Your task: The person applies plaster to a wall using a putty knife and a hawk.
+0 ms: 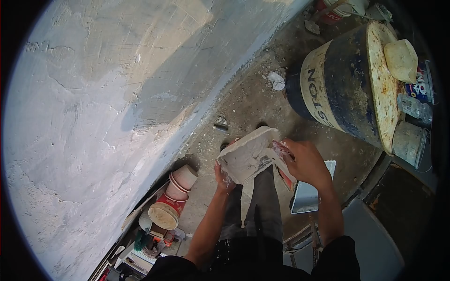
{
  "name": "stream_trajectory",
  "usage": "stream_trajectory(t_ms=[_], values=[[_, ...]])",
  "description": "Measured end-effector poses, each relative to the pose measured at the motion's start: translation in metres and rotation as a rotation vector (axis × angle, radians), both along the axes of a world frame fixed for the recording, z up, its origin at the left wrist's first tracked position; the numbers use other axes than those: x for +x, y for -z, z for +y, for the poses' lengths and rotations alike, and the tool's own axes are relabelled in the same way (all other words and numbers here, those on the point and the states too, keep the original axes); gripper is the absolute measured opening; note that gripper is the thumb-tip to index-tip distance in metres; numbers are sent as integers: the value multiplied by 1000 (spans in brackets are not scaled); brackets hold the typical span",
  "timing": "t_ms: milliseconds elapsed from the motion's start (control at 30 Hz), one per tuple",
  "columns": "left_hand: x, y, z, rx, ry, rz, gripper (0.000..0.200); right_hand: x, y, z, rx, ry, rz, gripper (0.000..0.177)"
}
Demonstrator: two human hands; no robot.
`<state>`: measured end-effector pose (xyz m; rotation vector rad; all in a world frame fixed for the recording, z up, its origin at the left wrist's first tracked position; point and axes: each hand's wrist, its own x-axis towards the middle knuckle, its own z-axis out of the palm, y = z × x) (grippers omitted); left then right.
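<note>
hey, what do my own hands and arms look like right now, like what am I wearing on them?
Both your left hand and right hand are bare, with no gloves, and whitish smears mark the fingers. Your forearms are uncovered, and no watch or bracelet shows. The left sleeve and right sleeve are black and reach roughly to the elbows.

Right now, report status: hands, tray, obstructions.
Left hand gripping tray side. Right hand at opposite rim, hold unclear. Tray smeared with pale residue. Drum and stacked buckets clear of both hands.
</note>
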<state>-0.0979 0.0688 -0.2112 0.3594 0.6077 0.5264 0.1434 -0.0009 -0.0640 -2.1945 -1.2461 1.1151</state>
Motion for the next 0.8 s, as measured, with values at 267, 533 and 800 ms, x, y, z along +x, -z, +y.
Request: stream_trajectory(t_ms=[267,533,800], values=[[10,-8,-4,40,-3,58,81,-8,8,2,44,45,110,13],[16,-10,-6,79,-5,127,83,-13,9,10,58,-42,208,16],[19,-9,-13,69,-44,170,80,-23,28,13,124,-74,298,20]])
